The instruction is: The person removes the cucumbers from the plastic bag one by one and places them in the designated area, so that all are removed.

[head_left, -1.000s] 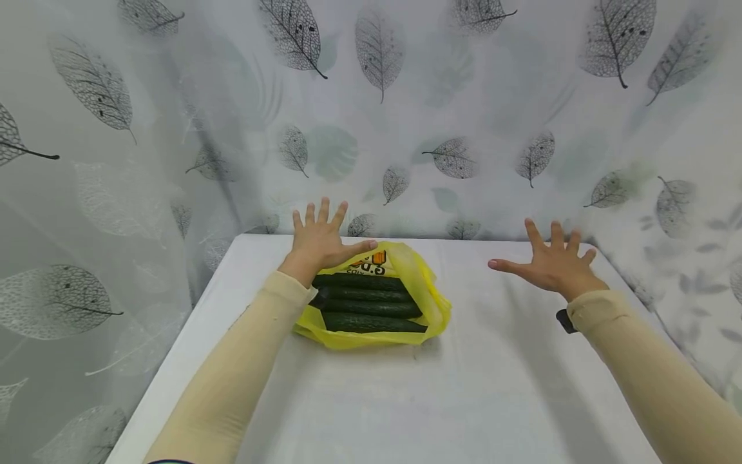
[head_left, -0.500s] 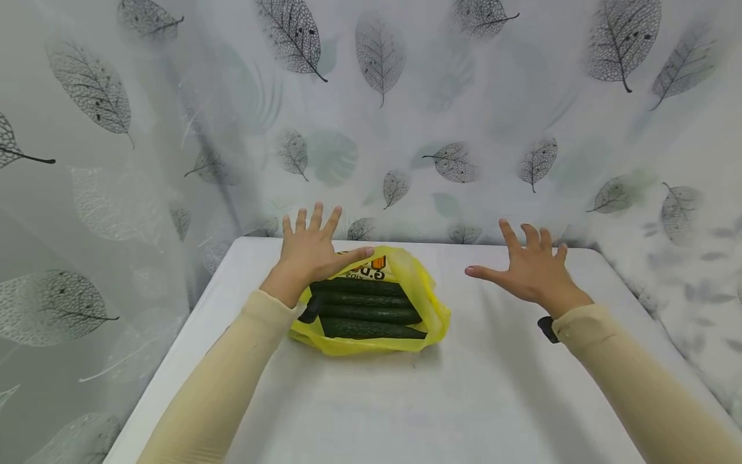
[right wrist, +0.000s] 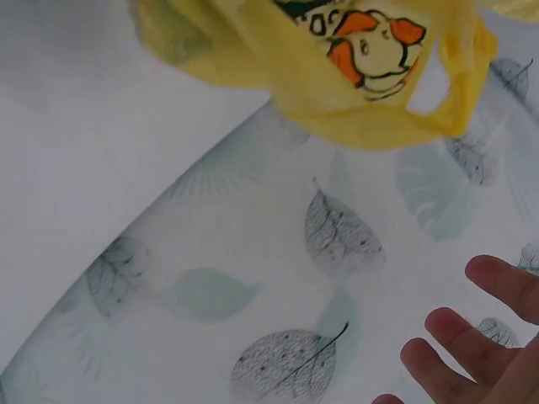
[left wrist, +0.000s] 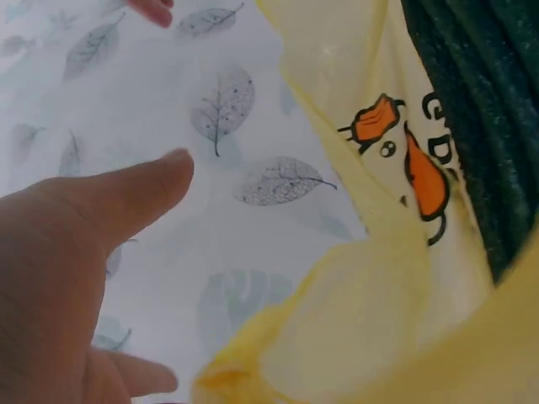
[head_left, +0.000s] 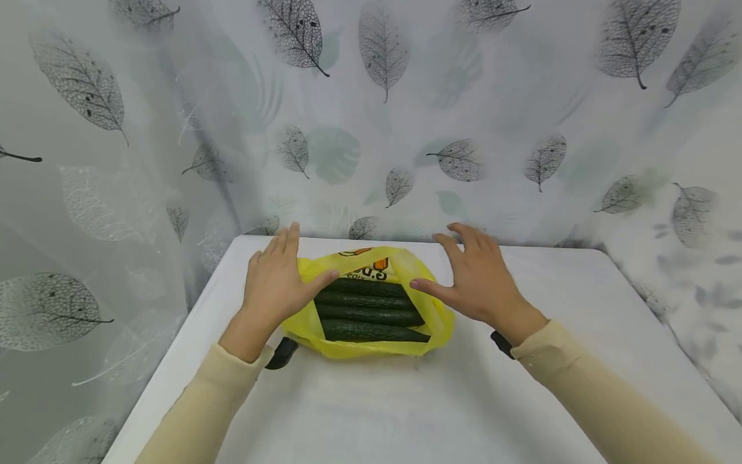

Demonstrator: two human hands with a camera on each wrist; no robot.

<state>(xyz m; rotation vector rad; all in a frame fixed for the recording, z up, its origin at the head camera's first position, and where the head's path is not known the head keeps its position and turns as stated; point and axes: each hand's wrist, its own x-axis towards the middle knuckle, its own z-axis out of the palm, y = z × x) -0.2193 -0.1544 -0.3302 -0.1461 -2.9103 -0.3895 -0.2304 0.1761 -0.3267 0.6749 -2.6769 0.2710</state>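
A yellow plastic bag (head_left: pixel 440 322) with dark lettering and an orange cartoon print lies on the table, its mouth facing me. Inside it, several long dark-green cucumbers (head_left: pixel 371 315) lie side by side. My left hand (head_left: pixel 271 287) is at the bag's left side, fingers extended and thumb spread over the rim; whether it touches the plastic I cannot tell. To the right of the bag hovers my right hand (head_left: pixel 482 280), fingers slightly bent and thumb pointing at the rim. Neither hand holds anything. In the left wrist view, cucumbers (left wrist: pixel 497 126) show beyond the bag's printed wall (left wrist: pixel 362 295).
The white table (head_left: pixel 371 412) extends in front of the bag and to its right. A leaf-patterned curtain (head_left: pixel 440 116) hangs behind the table and along both sides. Each wrist wears a small black device (head_left: pixel 282 354).
My right hand has moved left, close to the bag's right side. The left hand has shifted left and slightly toward me, its fingers drawing closer together. The bag stays put.
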